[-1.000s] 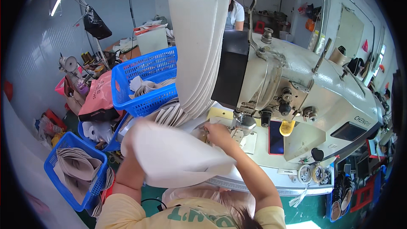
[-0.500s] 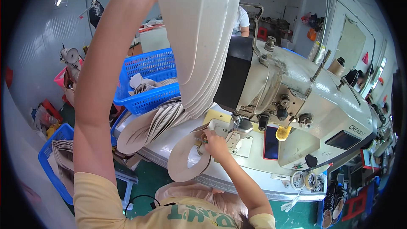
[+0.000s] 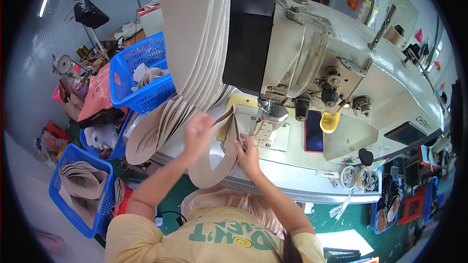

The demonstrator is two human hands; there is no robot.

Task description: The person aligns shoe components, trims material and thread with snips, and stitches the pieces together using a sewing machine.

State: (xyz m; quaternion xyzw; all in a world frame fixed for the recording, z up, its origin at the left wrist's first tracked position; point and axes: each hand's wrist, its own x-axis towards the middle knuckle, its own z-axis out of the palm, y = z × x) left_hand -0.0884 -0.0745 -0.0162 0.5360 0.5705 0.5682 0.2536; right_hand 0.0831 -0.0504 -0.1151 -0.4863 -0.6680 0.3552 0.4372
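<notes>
Down from beside the tall hanging stack of curved beige sheets (image 3: 195, 34) comes the left hand (image 3: 197, 132), too blurred to tell its grip. The right hand (image 3: 248, 154) pinches one beige, U-shaped, flexible piece (image 3: 207, 178), left of one cream metal sewing machine (image 3: 356, 53). Positioning seems in hand; the next move likely calls for steadying both ends. Overlap prevents counting the sheets.

From my distant post, I see the right hand (image 3: 249, 155) pinch a looped beige strip (image 3: 207, 178) beside a sewing machine (image 3: 390, 87) on a white surface (image 3: 297, 185). The left hand (image 3: 197, 132), blurred, is just beside the loop, contact unclear; curled beige pieces (image 3: 84, 179) fill a blue basket (image 3: 104, 213) at left.
</notes>
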